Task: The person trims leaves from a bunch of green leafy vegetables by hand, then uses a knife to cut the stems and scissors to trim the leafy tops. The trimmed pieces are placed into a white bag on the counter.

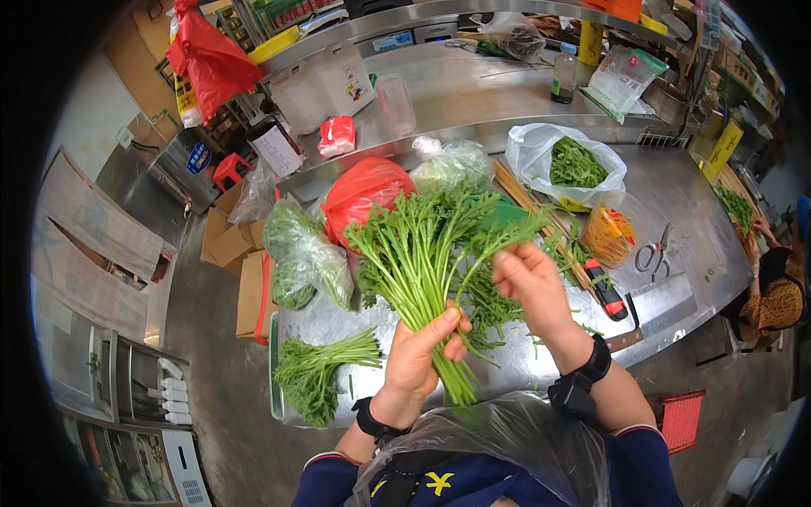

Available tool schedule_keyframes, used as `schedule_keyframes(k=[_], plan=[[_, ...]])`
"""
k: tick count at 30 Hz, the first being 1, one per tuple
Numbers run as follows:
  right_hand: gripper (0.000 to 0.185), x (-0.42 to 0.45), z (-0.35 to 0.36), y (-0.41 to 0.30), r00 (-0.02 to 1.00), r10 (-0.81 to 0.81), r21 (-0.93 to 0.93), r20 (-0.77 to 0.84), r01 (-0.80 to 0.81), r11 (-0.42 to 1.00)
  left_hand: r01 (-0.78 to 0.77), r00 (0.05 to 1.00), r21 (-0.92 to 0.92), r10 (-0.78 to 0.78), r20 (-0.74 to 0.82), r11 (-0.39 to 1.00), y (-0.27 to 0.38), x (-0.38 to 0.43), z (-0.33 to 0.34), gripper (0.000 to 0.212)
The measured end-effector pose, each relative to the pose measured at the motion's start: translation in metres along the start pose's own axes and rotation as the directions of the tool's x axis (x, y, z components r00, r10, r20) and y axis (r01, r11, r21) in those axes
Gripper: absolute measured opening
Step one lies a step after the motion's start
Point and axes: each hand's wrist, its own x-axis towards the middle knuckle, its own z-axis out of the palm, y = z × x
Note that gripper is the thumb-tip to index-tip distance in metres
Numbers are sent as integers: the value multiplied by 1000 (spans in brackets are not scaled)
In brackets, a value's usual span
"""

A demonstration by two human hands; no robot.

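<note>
My left hand [421, 345] grips a thick bunch of leafy greens [418, 272] by the stems, leaves pointing away from me. My right hand [532, 279] pinches one stalk [474, 269] near its leafy top, bending it to the right of the bunch. The stalk's lower end runs into the left hand. Loose leaves [491, 310] lie on the steel table [374, 405] beneath and behind the bunch. At the table's near left rests a second bundle of greens [323, 374], stems towards the right.
A cleaver [665, 301], scissors [656, 253] and a black-and-red handled tool [605, 290] lie on the right. Behind are wooden skewers [519, 190], a white bag of leaves [570, 165] and a red bag [367, 193]. A person [770, 298] handles greens at far right.
</note>
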Motion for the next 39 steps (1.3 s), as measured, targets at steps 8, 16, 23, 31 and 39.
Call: schedule_keyframes(k=[8,16,23,31,39], plan=[[26,-11,9,-8,962,141,-202,234,-94,975,-188,978,75,194,-73,979,-5,6,-3,16],[21,-5,13,-15,949,109,-229,296,-40,973,-164,983,88,171,-74,983,-6,2,-4,16],[26,-12,1,6,869,-74,-524,490,360,772,-181,982,-117,173,-75,976,-4,6,-7,13],[23,-16,-19,3,928,95,-153,361,-41,987,-184,977,-83,173,-122,979,-4,6,-6,15],[20,-4,7,-44,883,-386,-395,268,466,792,-16,1000,-18,16,-14,1000,-10,9,1,19]])
